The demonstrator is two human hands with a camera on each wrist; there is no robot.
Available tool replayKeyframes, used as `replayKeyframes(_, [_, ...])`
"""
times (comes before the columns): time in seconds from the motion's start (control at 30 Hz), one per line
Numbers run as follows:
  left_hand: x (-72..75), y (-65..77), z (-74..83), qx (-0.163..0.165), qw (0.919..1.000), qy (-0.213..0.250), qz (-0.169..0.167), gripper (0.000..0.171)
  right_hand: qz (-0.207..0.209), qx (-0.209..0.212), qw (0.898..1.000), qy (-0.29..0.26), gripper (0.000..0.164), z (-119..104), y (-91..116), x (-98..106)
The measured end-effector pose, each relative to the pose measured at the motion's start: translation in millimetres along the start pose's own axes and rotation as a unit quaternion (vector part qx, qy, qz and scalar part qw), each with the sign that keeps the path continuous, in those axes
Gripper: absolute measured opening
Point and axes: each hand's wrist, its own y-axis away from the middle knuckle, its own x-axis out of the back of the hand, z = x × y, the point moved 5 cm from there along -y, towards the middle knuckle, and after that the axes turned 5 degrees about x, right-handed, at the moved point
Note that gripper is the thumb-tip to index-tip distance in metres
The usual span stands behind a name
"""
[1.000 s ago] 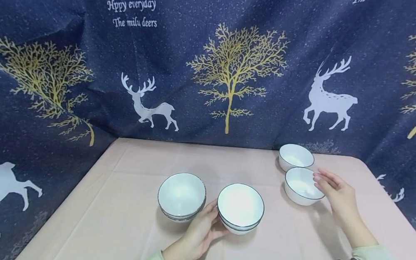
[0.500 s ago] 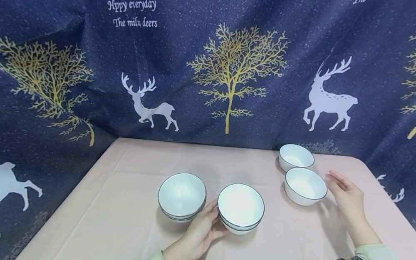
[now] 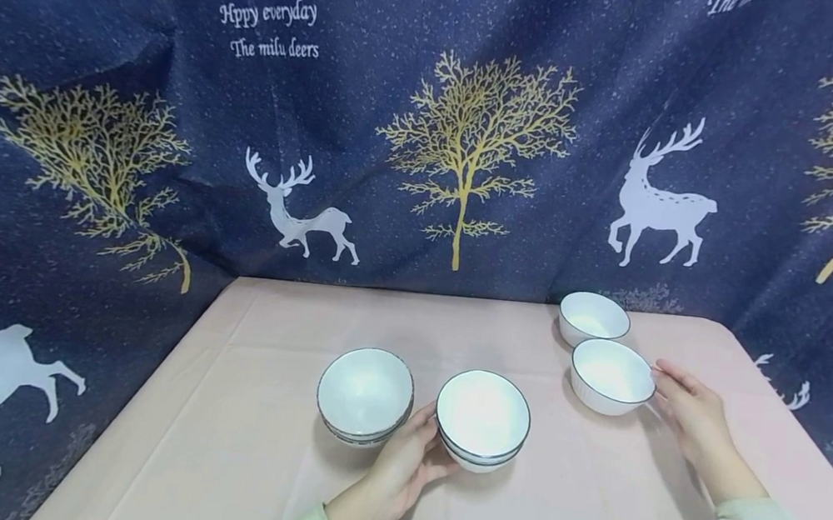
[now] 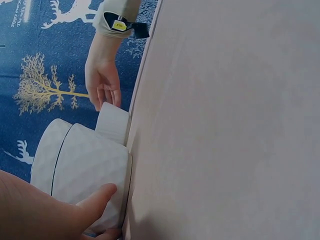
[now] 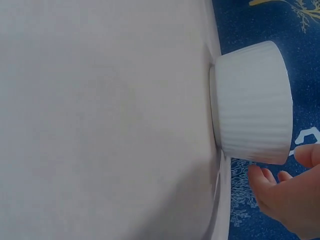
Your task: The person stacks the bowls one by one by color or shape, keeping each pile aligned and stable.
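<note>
My left hand (image 3: 408,464) holds a stack of white, dark-rimmed bowls (image 3: 482,417) at its left side. In the left wrist view these bowls (image 4: 90,167) have a dimpled outside, with the thumb lying along the lower one. My right hand (image 3: 695,417) is at the right side of a white ribbed bowl (image 3: 612,375), fingers loosely bent by its rim. The right wrist view has the thumb and fingers (image 5: 270,190) spread beside the ribbed bowl (image 5: 255,105), close to it; contact is hard to tell.
Left of the held stack stands another bowl stack (image 3: 364,393) with a speckled rim. A further white bowl (image 3: 592,317) sits just behind the ribbed one. A pale pink cloth (image 3: 255,445) covers the table, and a dark blue deer-and-tree curtain (image 3: 406,209) hangs behind.
The right hand drew back rightward from inside the ribbed bowl's rim, then came down slightly to its right side. Left hand and bowls hold their places; the head view tilted slightly.
</note>
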Motion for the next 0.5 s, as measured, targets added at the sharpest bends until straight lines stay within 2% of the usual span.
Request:
replayKeyframes(0.23, [0.0,0.9,-0.5,0.001,1.0,-0.008,-0.003,0.051,-0.025,-0.049,0.994,0.096,0.079,6.5,-0.1,-4.1])
replayKeyframes(0.33, [0.0,0.9,-0.1,-0.001,0.9999,-0.01,-0.002,0.051,-0.035,-0.057,0.993,0.094,0.078,7.7,-0.5,-5.4])
replayKeyframes(0.5, [-1.0,1.1,0.2,-0.002,1.0,-0.007,-0.001,0.051,-0.061,-0.064,0.995,0.048,0.076,9.4,-0.1,-5.9])
